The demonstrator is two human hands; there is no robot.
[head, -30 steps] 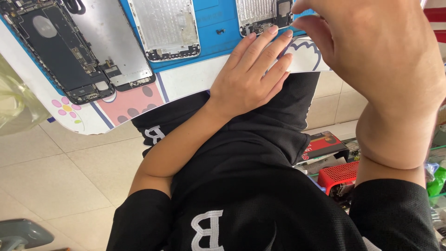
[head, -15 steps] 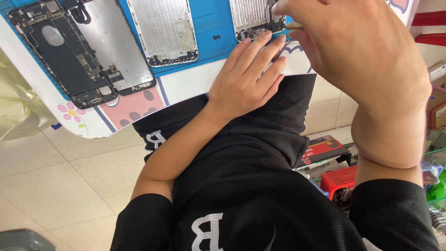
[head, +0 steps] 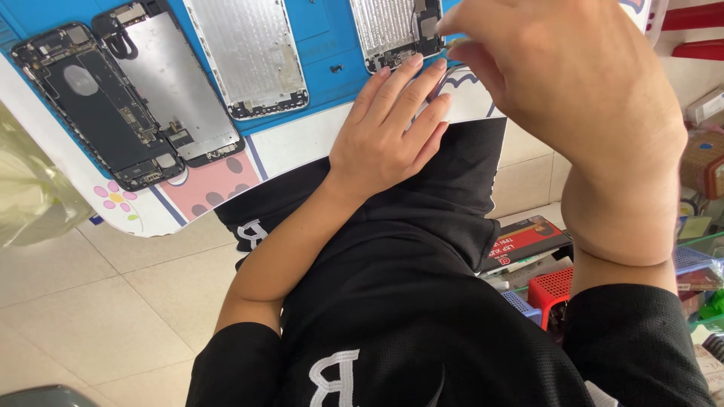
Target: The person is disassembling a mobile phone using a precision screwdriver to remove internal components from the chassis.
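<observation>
The opened silver phone housing with a dark circuit board in its lower corner point(head: 396, 32) lies at the near edge of the blue rubber work mat point(head: 328, 45), at the top of the view. The right hand point(head: 562, 83) hangs over its right side, thumb and forefinger pinched together on something thin and pale at the housing's corner; what that thing is cannot be told. The left hand point(head: 388, 132) lies flat and open, palm down, on the table edge just below the housing, holding nothing, its fingertips touching or almost touching the housing's lower rim.

Left of that housing, a small dark screw-like speck sits on the mat. Further left lie 3 more phone parts side by side: a bare silver metal back shell point(head: 245, 56), a grey metal screen backing plate point(head: 173, 94), and a black phone chassis with exposed boards point(head: 98, 105).

The mat rests on a white tabletop with a pink panel and flower prints point(head: 219, 177). Both forearms come out of black short sleeves with white letter marks. At the lower right, near the floor, sit a small red plastic basket point(head: 554, 290) and a dark flat box with a red label point(head: 528, 241).
</observation>
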